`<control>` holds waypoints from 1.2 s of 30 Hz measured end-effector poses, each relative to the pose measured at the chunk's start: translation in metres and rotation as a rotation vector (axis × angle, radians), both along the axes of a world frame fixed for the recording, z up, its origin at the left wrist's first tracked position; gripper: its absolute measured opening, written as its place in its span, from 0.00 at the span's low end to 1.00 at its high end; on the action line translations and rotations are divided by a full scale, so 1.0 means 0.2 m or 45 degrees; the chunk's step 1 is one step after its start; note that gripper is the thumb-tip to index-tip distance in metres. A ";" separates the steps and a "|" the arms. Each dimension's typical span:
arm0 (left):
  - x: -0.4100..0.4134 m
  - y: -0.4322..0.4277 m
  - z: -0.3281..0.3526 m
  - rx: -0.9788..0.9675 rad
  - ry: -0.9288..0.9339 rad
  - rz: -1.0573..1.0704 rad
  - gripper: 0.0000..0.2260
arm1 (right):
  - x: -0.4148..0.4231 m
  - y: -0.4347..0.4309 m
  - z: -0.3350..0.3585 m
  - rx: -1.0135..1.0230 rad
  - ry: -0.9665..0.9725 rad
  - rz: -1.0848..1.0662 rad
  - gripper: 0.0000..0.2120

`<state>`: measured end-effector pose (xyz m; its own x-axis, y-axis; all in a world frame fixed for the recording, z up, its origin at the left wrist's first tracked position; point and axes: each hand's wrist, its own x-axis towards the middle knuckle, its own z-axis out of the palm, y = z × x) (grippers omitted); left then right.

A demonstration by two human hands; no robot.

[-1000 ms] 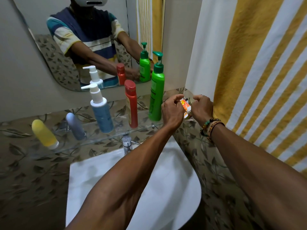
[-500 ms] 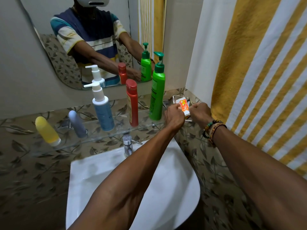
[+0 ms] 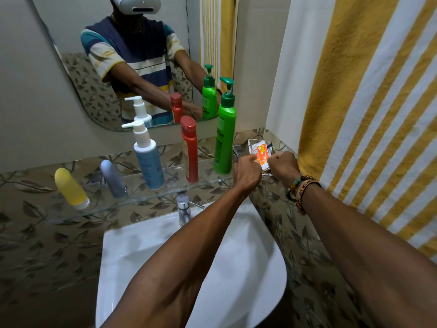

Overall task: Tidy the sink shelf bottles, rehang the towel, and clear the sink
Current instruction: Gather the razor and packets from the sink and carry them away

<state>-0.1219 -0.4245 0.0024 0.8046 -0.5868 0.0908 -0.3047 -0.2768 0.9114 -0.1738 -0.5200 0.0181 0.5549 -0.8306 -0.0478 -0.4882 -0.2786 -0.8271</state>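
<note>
Far left of the frame, a yellow bottle (image 3: 71, 188) and a grey bottle (image 3: 113, 179) are tipped over on the glass shelf (image 3: 142, 200). So that end isn't tidy yet. Moving right there's a blue pump bottle (image 3: 149, 159), a red bottle (image 3: 190, 150) and a green pump bottle (image 3: 224, 138), all standing upright.

Just right of the green one, both hands meet on a small orange packet (image 3: 261, 155) at the shelf's right end, with more small packs tucked behind it. The left hand (image 3: 247, 172) is curled and pinches its left edge. The right hand (image 3: 283, 164) looks to pinch the right edge, though its fingertips are mostly hidden.

The packet looks like thin card, so it's light and easy to crush. A gentle pinch on the edges should do it.

The bottles are smooth plastic, probably slick if wet. Better to grab them round the body than by the pump, and to set them down softly on the glass.

The striped towel (image 3: 366, 102) hangs down the right side, and the sink (image 3: 142, 245) sits below.
</note>
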 end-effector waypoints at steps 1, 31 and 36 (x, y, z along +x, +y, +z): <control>0.00 0.00 0.00 -0.010 -0.003 -0.001 0.17 | 0.00 0.02 0.00 0.002 -0.028 -0.029 0.13; -0.14 0.63 0.24 -0.340 0.115 -0.021 0.05 | -0.28 0.68 0.15 0.050 -0.542 -0.078 0.16; -0.05 0.83 0.35 -0.351 0.080 0.086 0.18 | -0.18 0.82 0.22 0.006 -0.628 -0.032 0.11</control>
<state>-0.1311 -0.2581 0.0733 0.8502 -0.4917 0.1882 -0.2345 -0.0336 0.9715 -0.2092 -0.3562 0.0618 0.4924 -0.8442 0.2118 -0.0447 -0.2676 -0.9625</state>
